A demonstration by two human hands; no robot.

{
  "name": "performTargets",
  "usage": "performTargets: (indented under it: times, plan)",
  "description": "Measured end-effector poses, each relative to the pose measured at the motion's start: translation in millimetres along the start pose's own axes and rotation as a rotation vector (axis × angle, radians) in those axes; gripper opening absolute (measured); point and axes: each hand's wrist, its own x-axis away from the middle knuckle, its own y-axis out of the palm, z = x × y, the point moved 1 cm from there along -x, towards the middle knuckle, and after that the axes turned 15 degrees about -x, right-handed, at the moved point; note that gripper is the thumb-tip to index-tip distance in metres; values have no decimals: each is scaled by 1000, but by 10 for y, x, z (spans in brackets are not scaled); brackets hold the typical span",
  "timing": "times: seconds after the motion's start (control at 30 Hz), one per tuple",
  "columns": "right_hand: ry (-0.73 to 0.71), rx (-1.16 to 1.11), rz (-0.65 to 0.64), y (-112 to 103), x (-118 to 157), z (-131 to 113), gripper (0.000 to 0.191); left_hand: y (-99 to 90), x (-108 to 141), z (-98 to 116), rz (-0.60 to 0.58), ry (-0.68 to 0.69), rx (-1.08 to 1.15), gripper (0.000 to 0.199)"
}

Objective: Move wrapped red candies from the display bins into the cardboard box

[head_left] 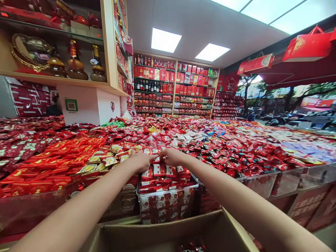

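Note:
My left hand (141, 162) reaches over the back of a clear plastic bin (168, 191) of red-and-white wrapped packets (159, 170). Its index finger stretches right towards my other hand, and no held packet shows in it. Close beside it, my right hand (172, 156) is bent down at the same packets with its fingers curled together. What lies between those fingertips is hidden. Nearest me, below the bin, stands an open cardboard box (162, 232). A few shiny red packets (193, 246) lie inside it.
Orange-red packets (44, 171) fill the left side, with cream-and-green packets (105, 160) nearer my left hand. Red and black packets (231, 154) spread to the right. A shelf cabinet (110, 82) overhangs at left. Stocked shelves (174, 87) line the back; red gift boxes (307, 47) hang at right.

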Motion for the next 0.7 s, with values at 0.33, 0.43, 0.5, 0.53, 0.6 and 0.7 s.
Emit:
performTargets:
  times: [0.33,0.43,0.5,0.53,0.6,0.7]
  plan:
    - [-125,2,102,49,208,-176,23,9,3,50,-34,101,-64,37]
    - [-171,7,74,96,278,-260,22,6,-14,66,-20,140,-49,38]
    - [-191,14,63,118,304,-287,18,-10,-17,68,-17,150,-40,36]
    - [-197,18,62,125,312,-291,16,-21,-14,68,-15,155,-36,34]
    - [-205,23,65,139,321,-286,15,-44,0,66,-9,161,-30,30]
    - [-204,14,72,155,316,-257,14,-64,18,63,0,143,-30,25]
